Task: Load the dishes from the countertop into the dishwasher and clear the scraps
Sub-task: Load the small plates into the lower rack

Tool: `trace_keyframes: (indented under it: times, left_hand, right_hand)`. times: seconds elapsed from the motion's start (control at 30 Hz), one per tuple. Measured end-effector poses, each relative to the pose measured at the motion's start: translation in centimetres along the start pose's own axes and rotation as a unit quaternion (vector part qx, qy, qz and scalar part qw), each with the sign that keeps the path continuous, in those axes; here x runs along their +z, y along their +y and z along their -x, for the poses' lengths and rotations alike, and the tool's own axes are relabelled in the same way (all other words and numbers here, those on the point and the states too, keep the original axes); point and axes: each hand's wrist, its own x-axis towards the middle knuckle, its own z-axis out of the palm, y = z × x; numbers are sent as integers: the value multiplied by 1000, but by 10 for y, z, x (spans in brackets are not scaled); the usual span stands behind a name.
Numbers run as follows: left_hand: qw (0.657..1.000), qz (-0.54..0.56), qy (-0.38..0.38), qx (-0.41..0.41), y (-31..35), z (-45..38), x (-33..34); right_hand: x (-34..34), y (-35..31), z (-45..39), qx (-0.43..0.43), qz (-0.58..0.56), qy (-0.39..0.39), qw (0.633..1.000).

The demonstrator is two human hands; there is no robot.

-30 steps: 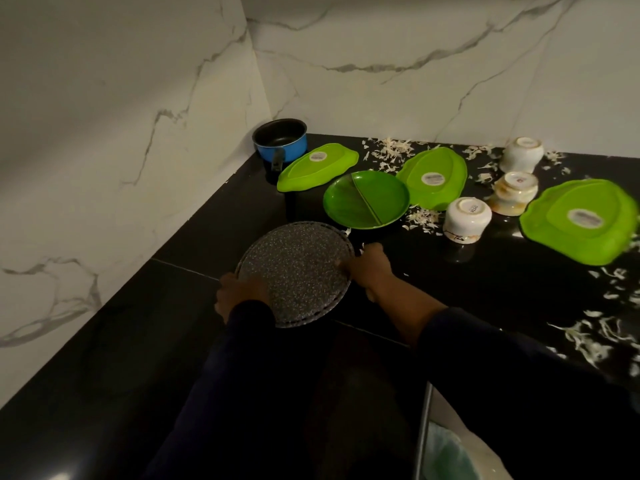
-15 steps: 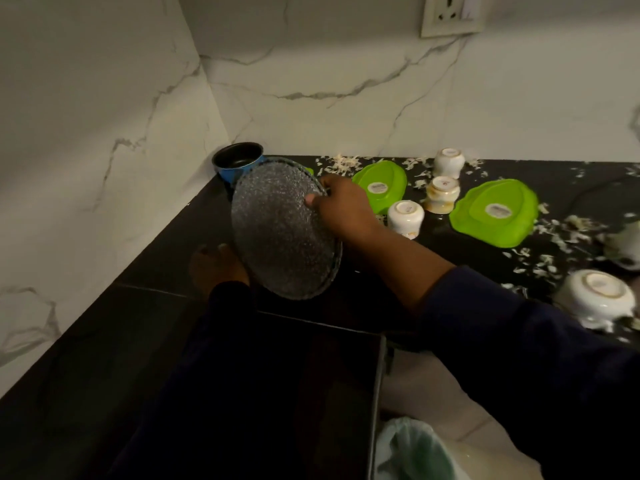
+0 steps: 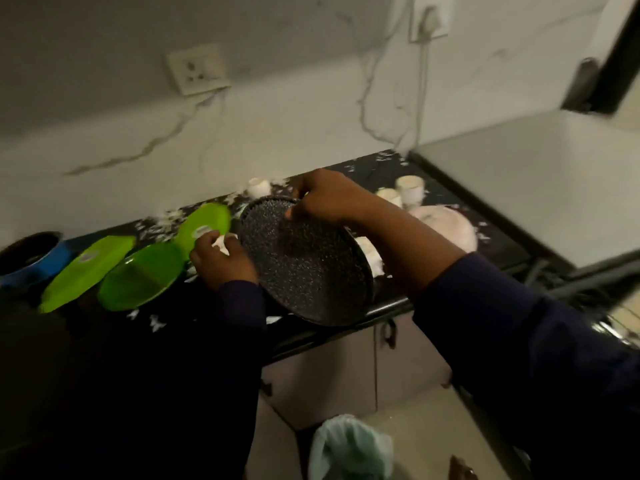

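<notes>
My right hand [image 3: 325, 199] grips the top rim of a round speckled grey pan [image 3: 304, 261], tilted up on edge over the black countertop [image 3: 391, 306] near its front edge. My left hand [image 3: 221, 258] is beside the pan's left edge, its fingers curled round a white cup [image 3: 221, 241]. Left of it lie a round green divided plate [image 3: 142, 275] and two green leaf-shaped plates [image 3: 86, 268] [image 3: 207, 223], upside down. White scraps [image 3: 162, 220] are scattered over the counter.
A blue pot [image 3: 31, 258] stands at the far left. More white cups [image 3: 410, 188] and a large pale bowl [image 3: 446, 226] sit behind my right arm. A bin with a pale green bag [image 3: 349, 448] is on the floor below. A grey surface [image 3: 536, 178] is at the right.
The pan went from flat on the counter to lifted and tilted, and moved right with my right hand. My left hand left the counter and took a white cup. The view swung right.
</notes>
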Motion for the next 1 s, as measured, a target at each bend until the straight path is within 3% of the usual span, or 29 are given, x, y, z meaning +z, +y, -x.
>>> trace_keyframes:
  times: [0.23, 0.47, 0.63, 0.8, 1.0]
  left_hand:
    - [975, 58, -191, 102, 75, 129, 124]
    - [919, 88, -345, 172, 150, 309, 237]
    - [869, 61, -449, 198, 162, 435, 308]
    - [827, -40, -528, 187, 132, 511, 355]
    - [771, -123, -619, 91, 50, 557, 415]
  right_hand:
    - [-113, 119, 80, 121, 20, 72, 990]
    - [-229, 256, 202, 239, -40, 140, 960]
    - [-287, 373, 291, 319, -53, 156, 933]
    - [-289, 489, 341, 398, -62, 157, 902]
    - [-200, 614, 341, 459, -74, 170, 869]
